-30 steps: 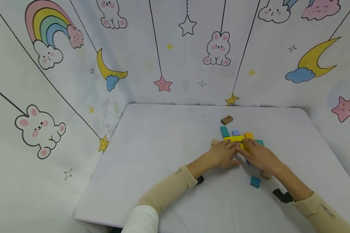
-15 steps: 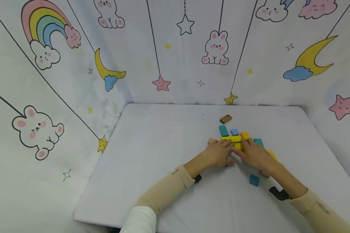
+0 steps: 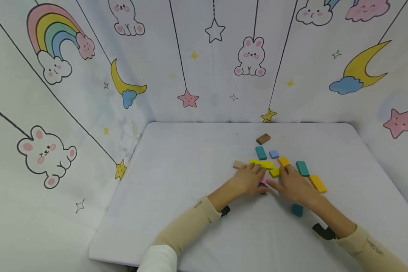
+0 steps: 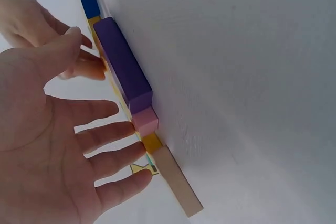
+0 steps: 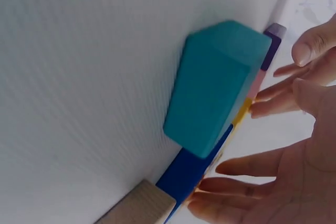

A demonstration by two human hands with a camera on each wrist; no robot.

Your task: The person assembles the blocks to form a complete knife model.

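My left hand (image 3: 248,181), fingers extended, lies over blocks on the white table. Its fingertips touch the long yellow block (image 3: 263,164), near a pale wooden block (image 3: 239,164). In the left wrist view, a purple block (image 4: 126,64) and pink block (image 4: 145,121) stand in front of the fingers. My right hand (image 3: 297,185) is spread low over the table, fingertips right at an orange block (image 3: 283,161). A small yellow block (image 3: 274,172) sits between the hands. In the right wrist view, a teal block (image 5: 215,87) and blue block (image 5: 184,177) are near its fingers.
Farther back are a brown block (image 3: 263,139), teal block (image 3: 261,153) and light blue block (image 3: 274,154). Right of the hands lie a green block (image 3: 302,169) and a yellow-orange block (image 3: 317,184). A teal block (image 3: 297,210) is nearer the front. A patterned cloth wall (image 3: 210,75) borders the table.
My left hand has slid left, the long yellow and pale wooden blocks moving with it. A gap has opened between the hands, exposing the small yellow block and a pink one.
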